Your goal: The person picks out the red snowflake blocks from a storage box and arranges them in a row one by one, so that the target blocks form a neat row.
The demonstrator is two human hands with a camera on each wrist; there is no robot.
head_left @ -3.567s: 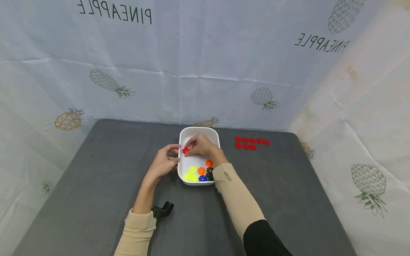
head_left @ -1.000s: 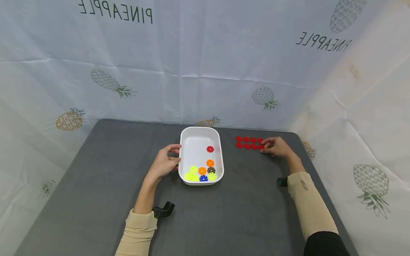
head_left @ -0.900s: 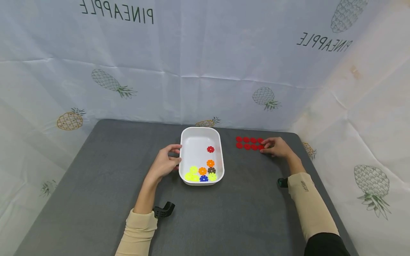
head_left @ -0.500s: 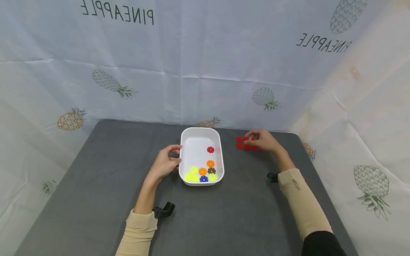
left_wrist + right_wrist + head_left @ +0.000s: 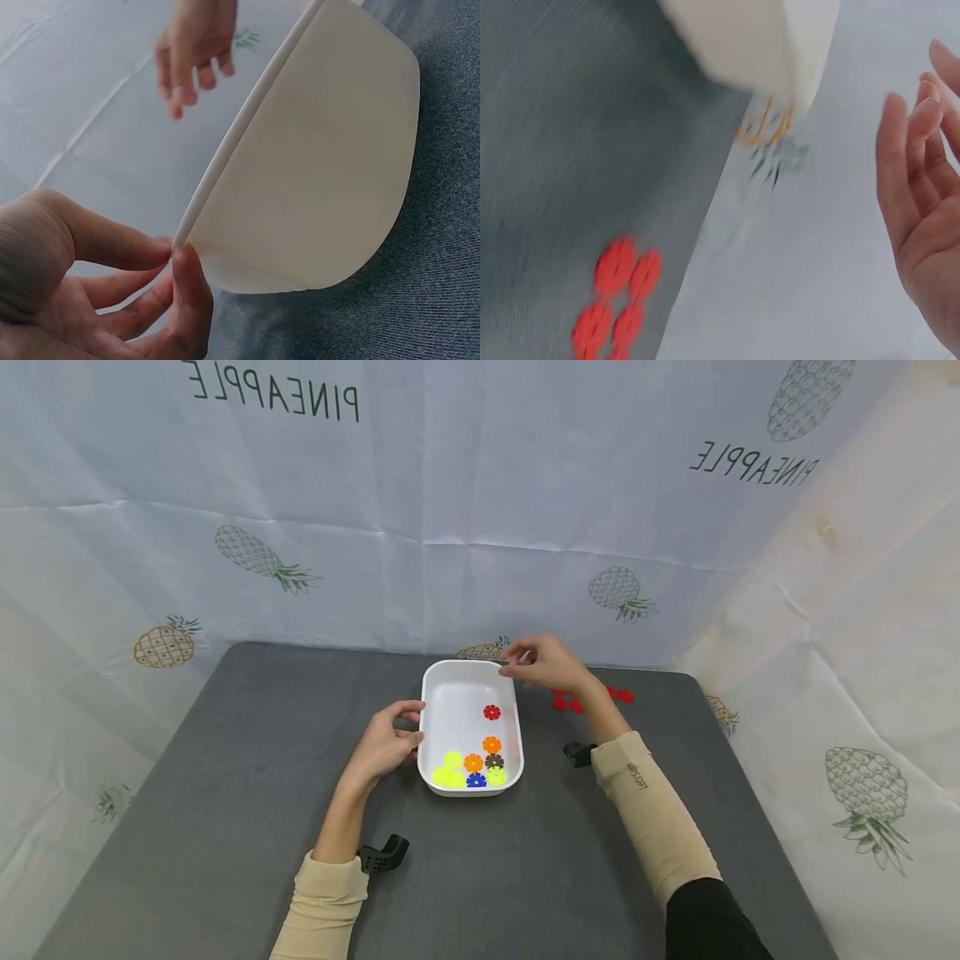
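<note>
A white tray (image 5: 457, 693) stands on the table. One red notched disc (image 5: 491, 712), two orange discs (image 5: 491, 744), a brown disc (image 5: 493, 762), a blue disc (image 5: 476, 780) and several yellow discs (image 5: 447, 774) lie in it. Thumb and a finger of my left hand (image 5: 381, 745) pinch the tray's left rim (image 5: 247, 112). Above the tray's far right corner hovers my right hand (image 5: 546, 663), with nothing visible in its loosely bent fingers (image 5: 892, 165). Red discs (image 5: 625, 696) lie in rows right of the tray, partly hidden behind the right forearm.
A dark grey table (image 5: 300, 710) carries everything. Behind its far edge hangs a pale curtain (image 5: 480, 527) printed with pineapples. A black wrist mount (image 5: 384, 853) sits on the left forearm and another black mount (image 5: 579, 754) on the right.
A red disc went from the right hand into the row on the table. Since then the right hand has left the row and moved left to the tray. The left hand stays at the rim.
</note>
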